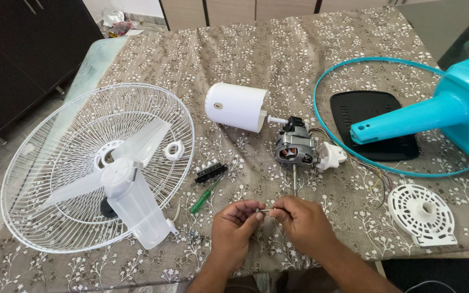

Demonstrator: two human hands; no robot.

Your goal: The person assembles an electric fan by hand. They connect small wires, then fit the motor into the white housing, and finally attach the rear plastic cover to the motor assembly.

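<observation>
My left hand (235,227) and my right hand (301,221) meet near the table's front edge, pinching one small metal part (266,210) between their fingertips. Just beyond them the fan motor (296,148) lies on the cloth with its shaft (295,182) pointing toward my hands. A white motor cover (236,106) lies behind the motor. A green screwdriver (205,196) and a black switch block (210,172) rest left of my hands.
A white wire fan guard (44,163) holds the clear fan blade (128,187) at the left. A turquoise fan stand (435,114), turquoise ring (321,122), black plate (373,125) and white round grille piece (422,214) lie at the right. A floral cloth (278,49) covers the table.
</observation>
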